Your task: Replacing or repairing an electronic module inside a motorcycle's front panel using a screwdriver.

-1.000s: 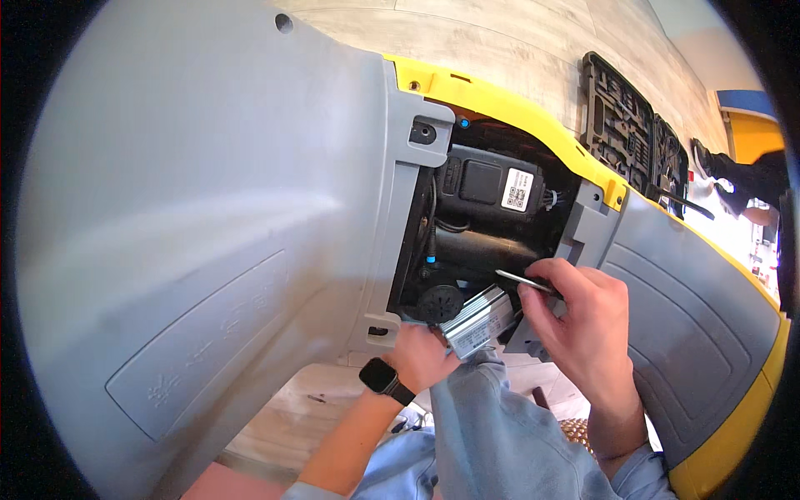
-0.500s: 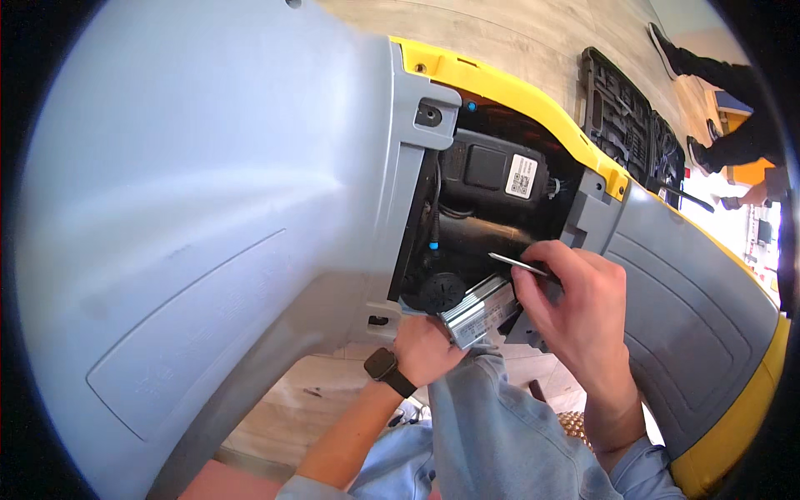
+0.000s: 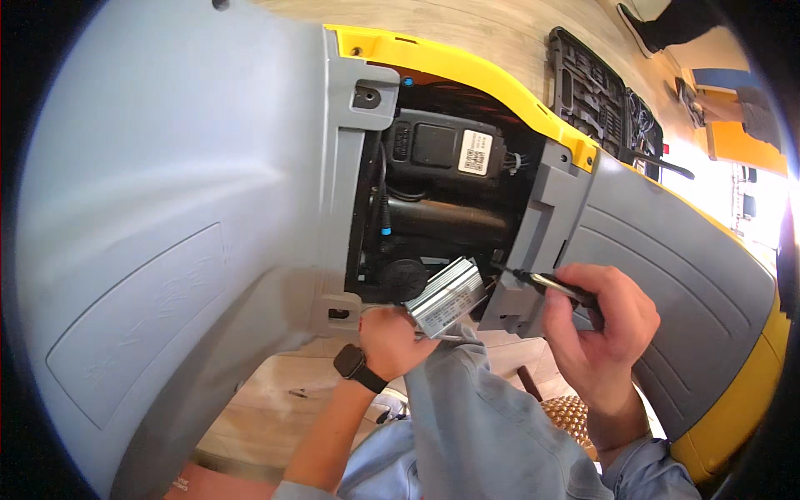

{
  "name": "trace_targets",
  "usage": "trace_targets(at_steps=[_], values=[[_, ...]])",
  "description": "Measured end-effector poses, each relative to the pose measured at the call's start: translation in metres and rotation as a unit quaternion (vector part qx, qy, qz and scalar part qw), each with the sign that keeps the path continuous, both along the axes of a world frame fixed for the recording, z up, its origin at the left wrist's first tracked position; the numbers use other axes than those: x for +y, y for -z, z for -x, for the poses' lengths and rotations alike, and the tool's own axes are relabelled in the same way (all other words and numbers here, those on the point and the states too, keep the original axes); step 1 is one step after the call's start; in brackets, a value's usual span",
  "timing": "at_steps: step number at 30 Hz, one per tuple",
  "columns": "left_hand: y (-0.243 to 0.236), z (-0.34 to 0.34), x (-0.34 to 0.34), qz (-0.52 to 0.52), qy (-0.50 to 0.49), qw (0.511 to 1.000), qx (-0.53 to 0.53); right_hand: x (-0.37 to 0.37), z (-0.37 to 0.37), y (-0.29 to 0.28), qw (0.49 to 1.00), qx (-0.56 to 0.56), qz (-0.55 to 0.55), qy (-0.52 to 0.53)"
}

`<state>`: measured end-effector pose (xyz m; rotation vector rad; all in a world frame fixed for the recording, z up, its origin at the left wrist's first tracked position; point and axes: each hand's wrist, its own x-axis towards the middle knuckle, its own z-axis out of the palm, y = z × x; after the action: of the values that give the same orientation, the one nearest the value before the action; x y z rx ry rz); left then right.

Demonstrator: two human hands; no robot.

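A silver finned metal box with a printed label sits tilted at the near edge of an opening in a grey and yellow machine body. My left hand, with a black watch at the wrist, is closed on its near left end; most of the fingers are hidden. A thin metal rod shows beneath the box. My right hand grips a slim black-and-silver tool, whose thin tip points left, right of the box. Its exact kind is unclear. Inside the opening are a black labelled unit, a dark cylinder and a round black part.
Grey panels flank the opening on both sides, and a yellow rim runs along its far edge. An open black tool case lies on the wooden floor beyond. Other people's legs show at the upper right.
My right hand has moved right, away from the box, and its tool has turned so more of its black part shows. The machine and box appear shifted left in view.
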<state>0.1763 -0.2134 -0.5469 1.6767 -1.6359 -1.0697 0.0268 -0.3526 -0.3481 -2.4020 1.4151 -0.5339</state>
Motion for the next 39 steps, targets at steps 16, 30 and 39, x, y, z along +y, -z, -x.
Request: trace_targets(at_steps=[16,30,39], values=[[-0.054,0.011,0.014,0.103,-0.256,0.95,0.148,0.001,0.001,0.019,0.998,-0.052,0.016,0.005],[-0.044,0.033,0.023,0.085,-0.224,0.957,0.165,-0.006,-0.011,0.025,0.997,-0.074,0.019,0.031],[-0.045,0.03,0.019,0.122,-0.226,0.958,0.124,-0.013,-0.015,0.026,0.997,-0.073,0.012,0.012]])
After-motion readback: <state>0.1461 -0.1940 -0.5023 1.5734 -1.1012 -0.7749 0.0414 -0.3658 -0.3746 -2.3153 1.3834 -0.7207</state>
